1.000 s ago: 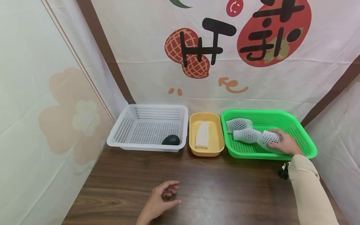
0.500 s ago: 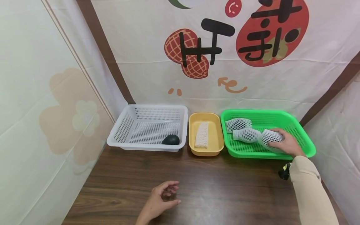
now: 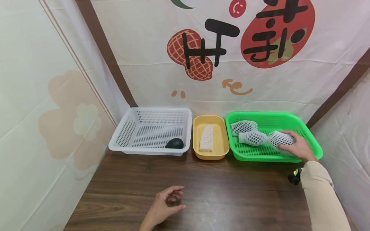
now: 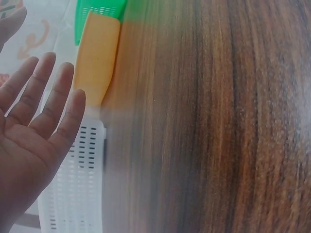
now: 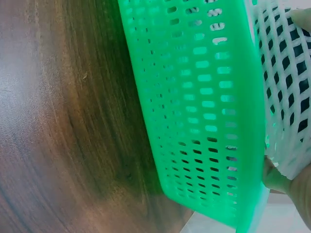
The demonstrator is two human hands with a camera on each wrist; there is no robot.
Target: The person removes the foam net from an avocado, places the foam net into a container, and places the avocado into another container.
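My right hand (image 3: 300, 148) grips a dark fruit in a white foam net (image 3: 279, 140) inside the green basket (image 3: 268, 157). In the right wrist view, dark patches show through the mesh of that netted fruit (image 5: 286, 82), and the thumb presses its lower end by the basket rim. Two more white foam nets lie to its left, one behind (image 3: 244, 127) and one in front (image 3: 252, 137); whether they hold fruit is hard to tell. Above the table's near part, my left hand (image 3: 163, 205) holds nothing, fingers loosely bent and thumb apart.
A yellow tray (image 3: 222, 146) stands in the middle with a flat foam net (image 3: 206, 138) in it. Left of it, a white basket (image 3: 150, 151) holds a dark green fruit, likely an avocado (image 3: 174, 143). Fabric walls (image 3: 150, 86) enclose the brown table (image 3: 231, 192).
My right hand has shifted slightly right in the green basket, and the netted fruit has moved with it, away from the neighbouring net. The left hand keeps its place.
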